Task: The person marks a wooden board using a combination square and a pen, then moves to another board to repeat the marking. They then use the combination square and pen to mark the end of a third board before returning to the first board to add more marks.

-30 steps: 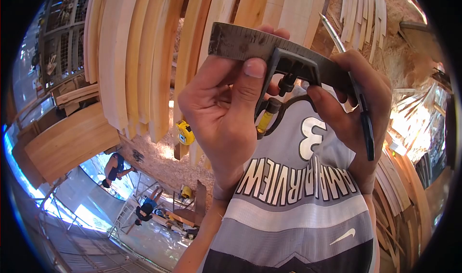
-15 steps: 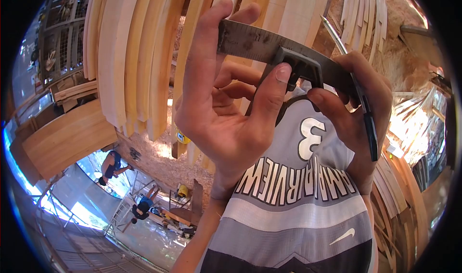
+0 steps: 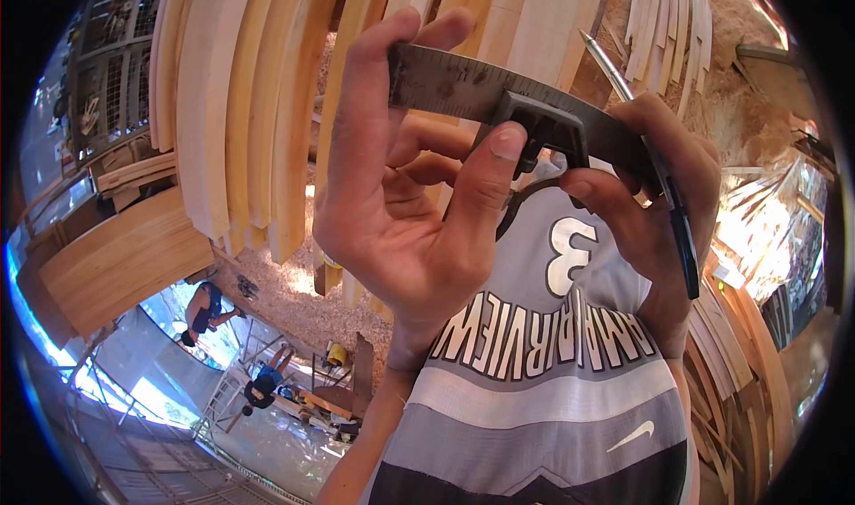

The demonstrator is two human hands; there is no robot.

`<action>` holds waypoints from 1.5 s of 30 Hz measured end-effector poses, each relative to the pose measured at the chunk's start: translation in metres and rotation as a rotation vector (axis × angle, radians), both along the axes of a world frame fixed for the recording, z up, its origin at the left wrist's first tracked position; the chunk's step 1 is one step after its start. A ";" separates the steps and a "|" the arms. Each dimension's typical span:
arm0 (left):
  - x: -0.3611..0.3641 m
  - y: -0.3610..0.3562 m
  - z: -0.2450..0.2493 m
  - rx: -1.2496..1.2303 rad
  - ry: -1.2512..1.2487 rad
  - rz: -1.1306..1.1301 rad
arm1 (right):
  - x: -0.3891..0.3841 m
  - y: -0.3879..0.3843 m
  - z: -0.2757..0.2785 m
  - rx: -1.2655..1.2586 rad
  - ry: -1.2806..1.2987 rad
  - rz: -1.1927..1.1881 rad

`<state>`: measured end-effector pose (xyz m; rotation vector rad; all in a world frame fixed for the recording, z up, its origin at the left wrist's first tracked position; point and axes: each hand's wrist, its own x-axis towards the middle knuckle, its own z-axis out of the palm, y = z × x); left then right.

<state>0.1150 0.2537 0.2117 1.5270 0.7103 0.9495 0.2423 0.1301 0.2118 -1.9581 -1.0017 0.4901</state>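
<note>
A combination square with a worn steel blade [image 3: 445, 85] and a dark sliding head [image 3: 545, 118] is held up in front of my chest. My left hand [image 3: 405, 220] grips it, with the thumb pressed on the head and its index finger up by the blade's left end. The other left fingers curl behind the blade, partly hidden. My right hand [image 3: 672, 180] pinches the right end of the blade near the head. A pen [image 3: 610, 67] with a silver tip and black barrel is tucked in the same hand, slanting tip up.
Long wooden boards [image 3: 254, 104] lie stacked behind the square. Thin wood strips [image 3: 663, 24] and shavings are at upper right, more strips [image 3: 744, 345] at lower right. A wide plank [image 3: 116, 256] sits at left. Two people [image 3: 205, 313] are in the distance at lower left, near metal scaffolding.
Both hands, the combination square and the pen have shifted slightly to the left together. My grip looks the same.
</note>
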 end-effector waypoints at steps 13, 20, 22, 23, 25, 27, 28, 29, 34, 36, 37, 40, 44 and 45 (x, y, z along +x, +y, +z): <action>-0.005 0.008 -0.020 0.368 0.237 0.050 | 0.012 0.031 -0.076 0.253 0.224 0.189; -0.009 0.009 -0.035 0.560 0.340 0.016 | 0.003 0.052 -0.129 0.438 0.359 0.329; -0.010 0.010 -0.045 0.565 0.353 -0.011 | 0.002 0.052 -0.148 0.457 0.366 0.325; -0.011 0.010 -0.052 0.581 0.372 -0.017 | 0.002 0.052 -0.156 0.474 0.380 0.331; -0.008 0.012 -0.056 0.600 0.387 -0.025 | 0.003 0.053 -0.160 0.476 0.373 0.330; -0.008 0.012 -0.055 0.608 0.350 -0.028 | 0.001 0.050 -0.156 0.475 0.376 0.331; -0.006 0.012 -0.053 0.612 0.347 -0.027 | 0.004 0.049 -0.149 0.462 0.312 0.315; -0.004 0.011 -0.050 0.640 0.340 -0.033 | 0.005 0.049 -0.146 0.449 0.252 0.298; -0.002 0.017 -0.054 0.648 0.348 -0.086 | 0.006 0.053 -0.156 0.509 0.457 0.288; -0.004 0.016 -0.052 0.603 0.372 -0.084 | 0.000 0.051 -0.154 0.520 0.390 0.282; -0.001 0.016 -0.049 0.614 0.370 -0.083 | 0.004 0.049 -0.145 0.479 0.357 0.268; -0.003 0.010 -0.027 0.452 0.334 -0.005 | 0.005 0.039 -0.109 0.399 0.290 0.222; 0.000 0.001 -0.002 0.272 0.287 0.076 | 0.004 0.026 -0.069 0.299 0.113 0.129; 0.001 -0.002 0.001 0.223 0.251 0.079 | 0.003 0.023 -0.062 0.311 0.124 0.136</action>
